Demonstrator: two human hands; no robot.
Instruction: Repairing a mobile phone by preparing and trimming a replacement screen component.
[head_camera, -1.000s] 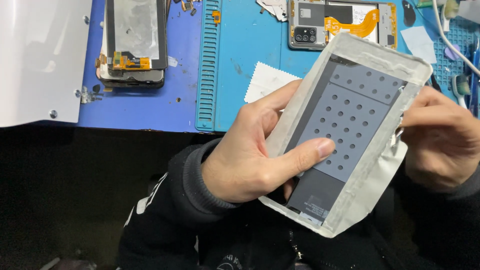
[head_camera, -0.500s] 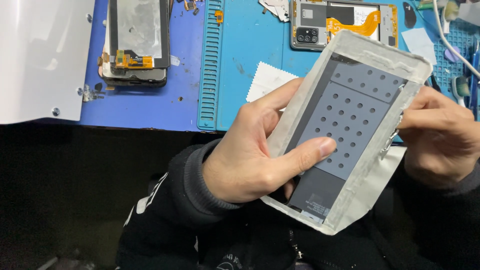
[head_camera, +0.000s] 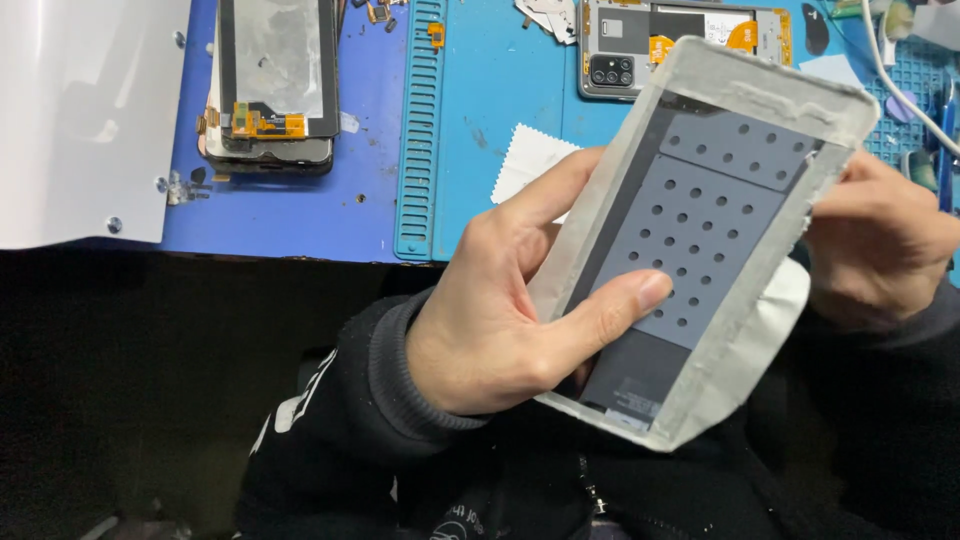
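Hands hold a grey panel (head_camera: 690, 240) dotted with small holes and edged in white film, tilted up over the person's dark-sleeved lap. Left hand (head_camera: 510, 310) grips the panel's near-left edge, thumb pressed flat across its perforated face and fingers curled behind. Right hand (head_camera: 880, 250) closes on the panel's right edge; its fingertips are hidden behind the panel, so its exact grip cannot be told. Beyond the panel lies the blue mat (head_camera: 500, 110) on the surface, with a small white wipe (head_camera: 525, 160) just left of the panel. Farther back, an opened phone body (head_camera: 640, 45) sits above the panel's top edge, and well left of the panel rests a detached screen (head_camera: 275, 85), beside a white sheet (head_camera: 85, 110).
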